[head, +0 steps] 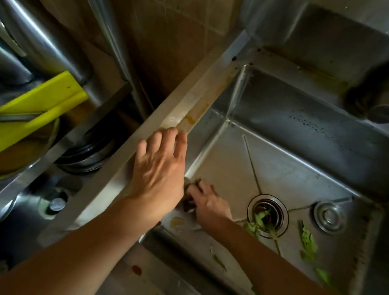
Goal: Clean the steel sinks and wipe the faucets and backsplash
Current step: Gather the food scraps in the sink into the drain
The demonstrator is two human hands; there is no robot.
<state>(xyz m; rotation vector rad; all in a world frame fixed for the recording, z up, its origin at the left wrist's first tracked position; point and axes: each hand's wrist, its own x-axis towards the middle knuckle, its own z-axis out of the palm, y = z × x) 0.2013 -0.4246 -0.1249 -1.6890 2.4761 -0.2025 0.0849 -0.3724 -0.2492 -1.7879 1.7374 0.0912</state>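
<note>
Scrubbing is judged to be under way at the sink's (pixel 289 124) left floor corner, left of the drain (pixel 267 211), where a dark scrub pad (pixel 189 202) is gripped by the right hand (pixel 208 204) with curled fingers. The pad is judged light, soft and wet-slippery — best held across its top. The left hand (pixel 159 167) is spread flat on the sink's left rim (pixel 194 103) — braced.

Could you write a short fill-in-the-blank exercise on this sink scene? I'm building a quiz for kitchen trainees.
1. The left hand rests on the sink's ____ rim.
2. The right hand grips a dark scrubber down in the ____.
3. Green vegetable scraps lie on the basin floor and in the ____.
4. The round stopper lies ____ the drain.

Missing words: left; basin; drain; beside
</note>
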